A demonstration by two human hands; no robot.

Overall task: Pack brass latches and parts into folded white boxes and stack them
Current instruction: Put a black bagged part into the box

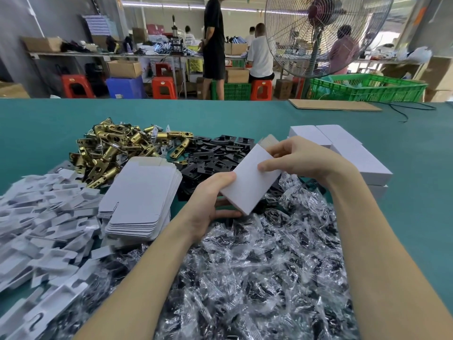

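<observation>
Diagonally — white box (250,182) far-right to near-left

a packing workshop: long worktables (98,55), cardboard cartons (123,68), seated workers (259,55)

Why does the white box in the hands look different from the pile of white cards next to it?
The box in the hands is folded up and thick; the flat box blanks are unfolded and thin. The box is held tilted in the air by the left hand and right hand; the blanks lie stacked on the table. Both are plain white card.
</observation>
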